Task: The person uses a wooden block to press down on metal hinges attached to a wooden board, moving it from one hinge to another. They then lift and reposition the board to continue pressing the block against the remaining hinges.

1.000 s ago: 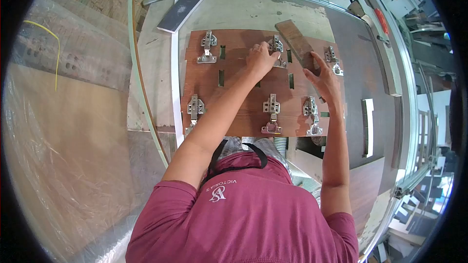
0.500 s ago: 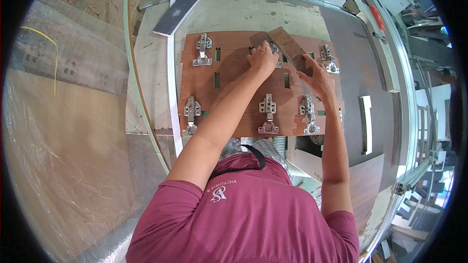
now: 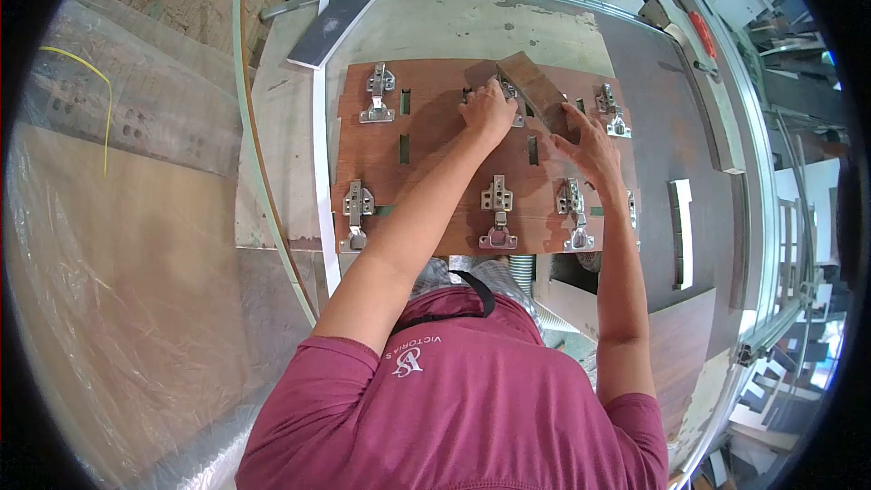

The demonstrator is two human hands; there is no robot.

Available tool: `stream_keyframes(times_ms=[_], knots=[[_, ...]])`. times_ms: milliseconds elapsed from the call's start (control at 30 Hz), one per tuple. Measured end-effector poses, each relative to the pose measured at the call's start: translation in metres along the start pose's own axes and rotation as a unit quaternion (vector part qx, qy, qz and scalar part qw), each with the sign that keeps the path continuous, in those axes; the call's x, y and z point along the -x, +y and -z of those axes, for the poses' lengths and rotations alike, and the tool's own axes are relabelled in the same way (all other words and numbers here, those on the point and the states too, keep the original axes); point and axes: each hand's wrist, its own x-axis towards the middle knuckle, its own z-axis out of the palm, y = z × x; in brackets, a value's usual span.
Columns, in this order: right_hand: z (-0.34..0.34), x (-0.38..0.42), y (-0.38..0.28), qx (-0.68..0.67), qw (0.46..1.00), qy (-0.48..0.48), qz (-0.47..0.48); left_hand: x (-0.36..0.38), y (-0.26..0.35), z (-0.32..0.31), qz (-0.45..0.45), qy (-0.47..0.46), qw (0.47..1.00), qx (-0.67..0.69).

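A reddish-brown wood panel [image 3: 435,150] with cut slots lies in front of me, bearing several metal cabinet hinges. My left hand [image 3: 490,113] is closed at a hinge [image 3: 515,113] near the panel's far middle; its fingers hide part of that hinge. My right hand [image 3: 592,143] grips the near end of a small wooden board [image 3: 535,89] between thumb and fingers. The board slants over the panel, its far end close to my left fingertips. Another hinge [image 3: 614,112] sits just right of my right hand. In the near row, one hinge [image 3: 498,211] stands between my forearms.
The panel rests on a worn worktable [image 3: 508,23] with a metal rail along its far edge. A dark grey strip [image 3: 334,29] lies at far left, beside a long white strip [image 3: 320,127]. Plastic-covered sheets [image 3: 136,245] fill the left. A white-edged piece [image 3: 681,234] lies at right.
The board's near end and my right hand have shifted very slightly left. My left hand stays at the same hinge.
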Motion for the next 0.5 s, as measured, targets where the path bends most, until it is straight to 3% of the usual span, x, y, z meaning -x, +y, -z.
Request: stream_keyframes(times_ms=[500], knots=[[0.022, 0.030, 0.023, -0.044, 0.999, 0.029, -0.014, 0.004, 0.009, 0.010, 0.024, -0.040, 0.999, -0.009]])
